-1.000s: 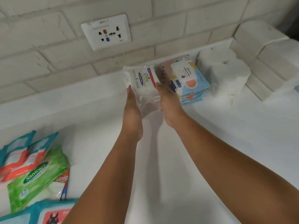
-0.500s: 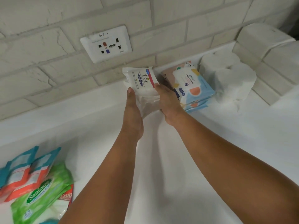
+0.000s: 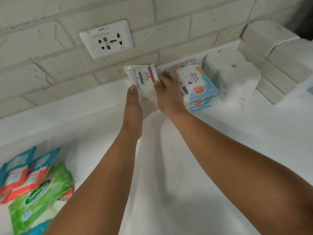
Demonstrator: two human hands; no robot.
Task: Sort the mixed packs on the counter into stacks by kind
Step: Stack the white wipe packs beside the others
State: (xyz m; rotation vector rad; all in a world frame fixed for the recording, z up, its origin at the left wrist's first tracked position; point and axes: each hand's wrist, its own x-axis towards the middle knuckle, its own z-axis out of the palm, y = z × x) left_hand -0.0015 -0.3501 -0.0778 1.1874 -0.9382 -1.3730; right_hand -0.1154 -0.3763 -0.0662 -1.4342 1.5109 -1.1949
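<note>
Holding a white Dove pack between left hand and right hand, top middle, beside the blue wipes stack on the worktop.

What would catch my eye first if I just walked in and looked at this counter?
Both hands, left hand and right hand, hold a white Dove pack up near the brick wall, under the wall socket. Right of it sits a stack of blue wet wipes packs; a green Sanicare pack lies bottom left.
</note>
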